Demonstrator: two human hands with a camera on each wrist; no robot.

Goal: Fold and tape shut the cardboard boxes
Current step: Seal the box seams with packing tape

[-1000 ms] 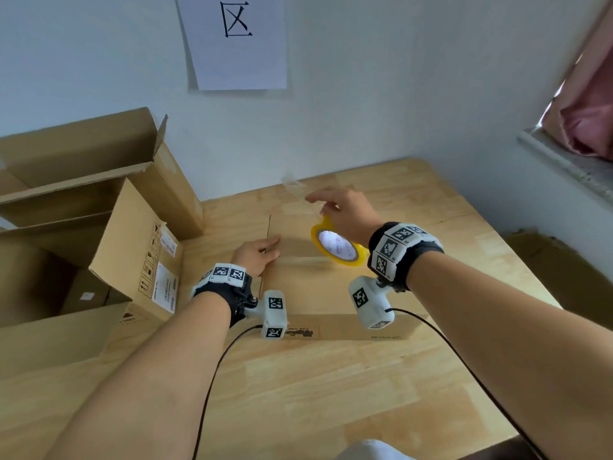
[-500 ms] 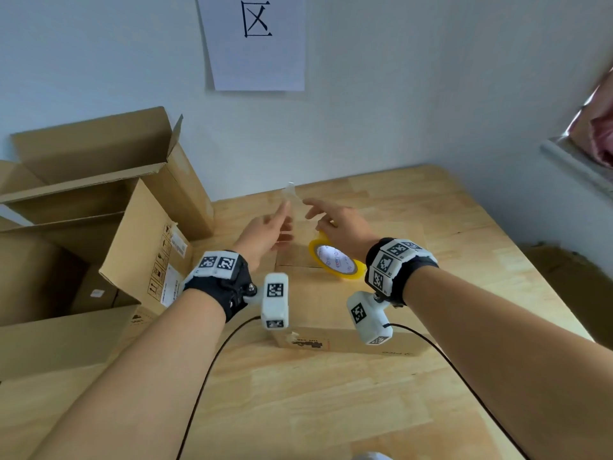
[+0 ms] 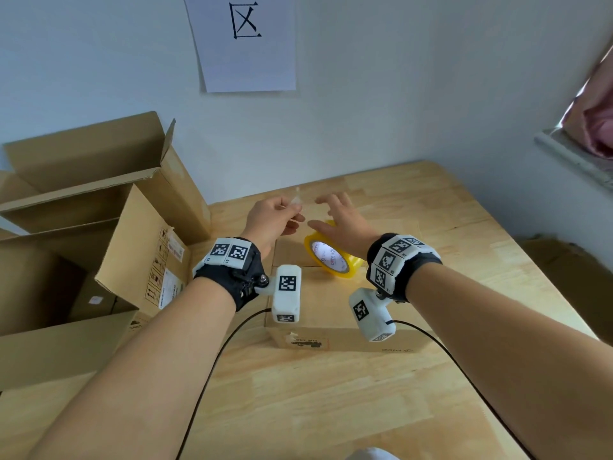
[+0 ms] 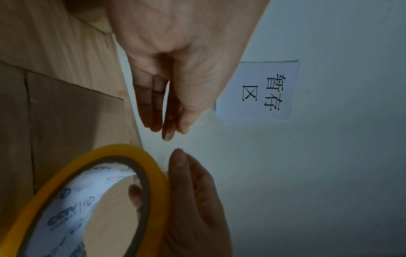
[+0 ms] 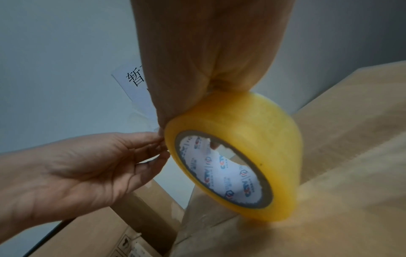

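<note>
Left hand [image 3: 272,218] pinching clear tape end, wall paper [image 3: 245,41] reading 区

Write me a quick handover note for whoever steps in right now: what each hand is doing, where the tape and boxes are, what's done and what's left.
Left hand: pinches the free end of the clear tape strip, raised above the box.
Right hand: holds the yellow tape roll, thumb through the core, fingers spread over the top; the roll's lower edge meets the box top.
Small box: on the table in front, flaps folded shut; no tape visible on its top seam yet.
Large boxes: at left, flaps open, untaped.
Done: small box folded, tape end peeled free.
Left: pull the strip out, stick it along the seam, cut it, then do the remaining boxes.
</note>
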